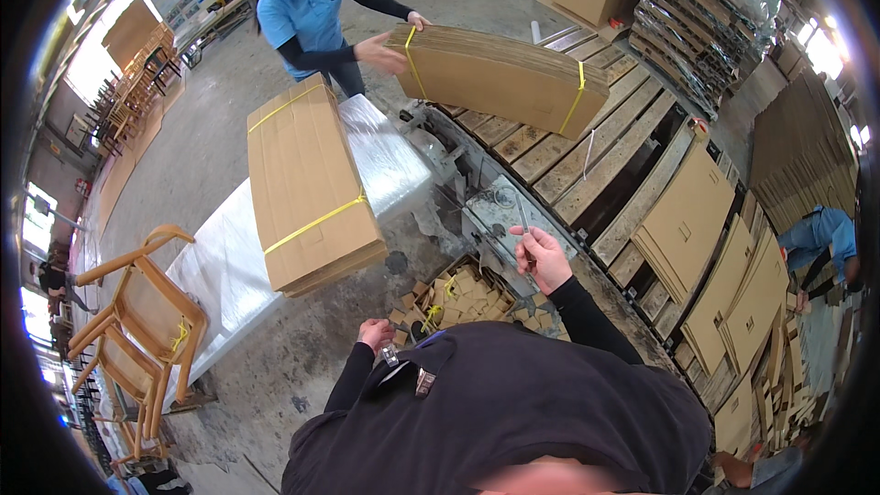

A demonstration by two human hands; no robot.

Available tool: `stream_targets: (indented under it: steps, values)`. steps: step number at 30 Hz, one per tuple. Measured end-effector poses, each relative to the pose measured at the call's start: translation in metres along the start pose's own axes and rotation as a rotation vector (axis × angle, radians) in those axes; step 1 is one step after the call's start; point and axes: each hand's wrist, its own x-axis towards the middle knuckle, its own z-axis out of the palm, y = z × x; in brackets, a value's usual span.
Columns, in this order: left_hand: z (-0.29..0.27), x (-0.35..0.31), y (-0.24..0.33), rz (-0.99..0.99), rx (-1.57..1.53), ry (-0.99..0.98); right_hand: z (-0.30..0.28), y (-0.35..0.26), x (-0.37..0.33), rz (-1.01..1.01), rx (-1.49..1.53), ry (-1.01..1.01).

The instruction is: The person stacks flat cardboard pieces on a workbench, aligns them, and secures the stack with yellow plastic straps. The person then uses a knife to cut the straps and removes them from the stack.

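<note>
the right hand is raised, pinching a thin tool that points far; the left hand curls low, its grasp i cannot tell. a bundle lies left, scraps between.

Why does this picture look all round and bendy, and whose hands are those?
There's no robot here, just a person with two bare hands. The camera sits on that person's head and looks down. Its very wide lens bends straight lines near the edges. That's why you see the person's dark shirt at the bottom.

The right hand holds a slim, shiny thing. The left hand is curled; I can't tell what it holds.

A strapped cardboard bundle lies on something wrapped in shiny plastic. Someone else, in a blue shirt, has both hands on another bundle. Flat cardboard sheets lie on wooden slats.
</note>
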Motion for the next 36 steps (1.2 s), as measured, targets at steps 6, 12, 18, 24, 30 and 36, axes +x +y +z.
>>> stream_targets:
  steps: [6, 12, 18, 24, 30, 36]
  values:
    - [-0.006, -0.002, -0.004, 0.054, 0.304, 0.061, -0.006, -0.004, 0.0, -0.019, 0.022, 0.007]
    - [-0.024, -0.005, -0.019, -0.076, 0.433, 0.133, -0.013, -0.011, 0.001, -0.058, 0.013, 0.032]
    - [-0.042, -0.007, -0.019, 0.053, 0.408, -0.006, -0.019, -0.016, 0.005, -0.109, 0.021, 0.04]
    - [-0.024, -0.005, -0.014, 0.069, 0.649, 0.161, -0.018, -0.017, 0.006, -0.121, 0.042, 0.027]
    - [-0.008, 0.001, -0.008, 0.194, 0.932, 0.263, -0.019, -0.021, 0.0, -0.147, 0.065, 0.053]
    - [-0.015, 0.003, -0.007, 0.18, 0.606, 0.114, -0.029, -0.028, -0.004, -0.17, 0.085, 0.147]
